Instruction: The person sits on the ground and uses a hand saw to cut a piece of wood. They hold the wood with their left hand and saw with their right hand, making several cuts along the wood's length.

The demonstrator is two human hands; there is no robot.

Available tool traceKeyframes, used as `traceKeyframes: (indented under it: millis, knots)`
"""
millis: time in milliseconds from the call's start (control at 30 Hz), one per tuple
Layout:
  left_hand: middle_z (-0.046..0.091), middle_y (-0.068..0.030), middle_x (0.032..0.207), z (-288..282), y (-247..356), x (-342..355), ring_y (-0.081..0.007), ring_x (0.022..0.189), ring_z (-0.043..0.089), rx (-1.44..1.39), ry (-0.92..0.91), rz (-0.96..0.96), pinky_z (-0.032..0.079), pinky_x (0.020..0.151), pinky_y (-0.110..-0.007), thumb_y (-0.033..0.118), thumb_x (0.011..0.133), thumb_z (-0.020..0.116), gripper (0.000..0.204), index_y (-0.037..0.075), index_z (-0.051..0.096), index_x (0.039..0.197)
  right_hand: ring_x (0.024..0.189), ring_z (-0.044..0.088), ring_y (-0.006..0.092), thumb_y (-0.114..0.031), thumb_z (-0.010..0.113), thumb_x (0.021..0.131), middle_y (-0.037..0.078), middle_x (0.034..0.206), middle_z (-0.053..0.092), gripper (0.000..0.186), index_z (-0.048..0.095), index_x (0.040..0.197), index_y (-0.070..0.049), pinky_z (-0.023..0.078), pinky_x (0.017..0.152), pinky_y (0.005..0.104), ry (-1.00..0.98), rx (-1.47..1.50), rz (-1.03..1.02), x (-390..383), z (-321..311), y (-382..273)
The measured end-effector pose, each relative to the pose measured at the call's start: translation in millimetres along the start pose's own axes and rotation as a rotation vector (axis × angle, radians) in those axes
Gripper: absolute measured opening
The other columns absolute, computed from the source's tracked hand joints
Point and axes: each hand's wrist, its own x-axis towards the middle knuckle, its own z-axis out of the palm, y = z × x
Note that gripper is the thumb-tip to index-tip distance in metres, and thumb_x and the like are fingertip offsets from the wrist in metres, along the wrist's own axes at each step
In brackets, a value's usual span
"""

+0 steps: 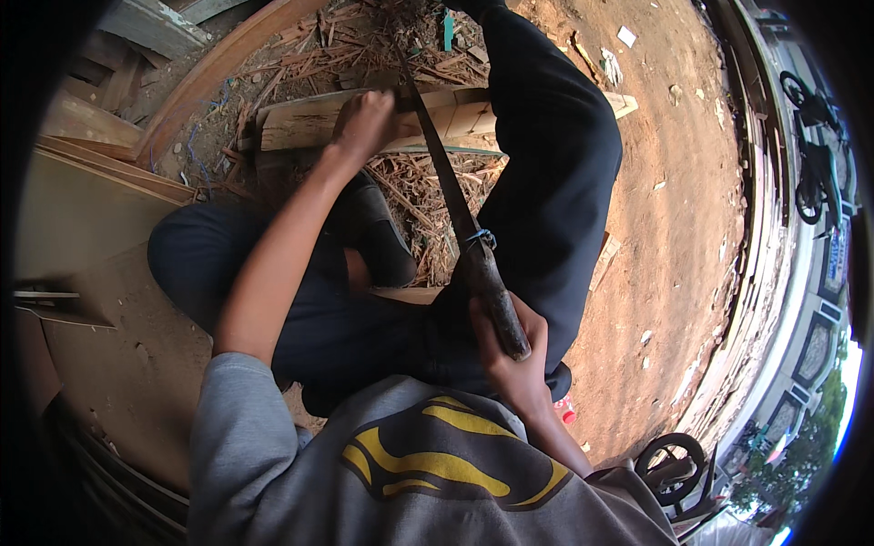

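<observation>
A long, narrow dark blade [439, 168] on a straight, worn round handle [492, 296] points away from me; I cannot tell whether it is a saw or a machete. Blue string is tied where blade and handle meet. Close to my belly, my right hand [517, 350] is wrapped round that handle. The blade crosses over a light wooden board [305, 123] lying sideways before me. My left hand [366, 123], slightly blurred, is closed like a fist at the board, left of the blade; its fingertips are hidden. My right leg lies over part of the board.
Wood splinters [410, 193] cover the ground around the board. Planks [150, 32] and a long curved-looking timber [205, 77] lie at the far left, with a brown sheet [100, 205] nearer. Stacked boards [751, 200] line the right side; a motorbike [815, 136] stands beyond.
</observation>
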Motion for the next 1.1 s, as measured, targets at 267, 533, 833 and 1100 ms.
traceKeyframes:
  millis: [267,533,833,1100]
  knots:
    - [0.060,-0.0217,0.089,51.6,-38.6,2.8,-0.0263,0.091,0.060,-0.262,0.194,-0.010,0.049,0.077,-0.036,0.017,0.081,0.058,0.018,0.001,0.059,0.087,0.056,0.038,0.0035,-0.013,0.059,0.088,-0.002,0.058,0.045,0.020,0.056,0.077,0.002,0.033,0.049,0.0244,-0.022,0.118,-0.047,45.7,36.9,-5.0]
    - [0.062,-0.0194,0.073,1.9,-11.7,-9.5,-0.0331,0.066,0.063,-0.554,0.188,0.043,0.051,0.062,-0.038,0.012,0.074,0.064,0.012,0.001,0.060,0.074,0.056,0.036,0.0053,-0.012,0.058,0.087,0.003,0.054,0.041,0.022,0.051,0.073,0.003,0.033,0.048,0.0272,0.019,0.050,-0.153,78.2,55.0,-3.0]
    - [0.057,-0.0198,0.079,33.0,-24.1,0.2,-0.0373,0.071,0.056,-0.343,0.124,0.018,0.044,0.066,-0.044,0.011,0.077,0.059,0.014,-0.001,0.053,0.082,0.057,0.039,0.0024,-0.011,0.059,0.088,-0.002,0.060,0.046,0.017,0.056,0.079,0.003,0.033,0.048,0.0226,0.008,0.057,-0.043,33.7,30.5,-4.2]
    - [0.058,-0.0206,0.069,40.8,-31.5,-1.5,-0.0310,0.056,0.054,-0.085,0.540,0.232,0.040,0.053,-0.039,0.029,0.089,0.045,0.037,0.000,0.058,0.070,0.058,0.041,0.0019,-0.011,0.059,0.088,-0.003,0.060,0.048,0.014,0.059,0.083,0.003,0.034,0.050,0.0217,0.033,0.096,-0.055,4.7,31.5,2.6]
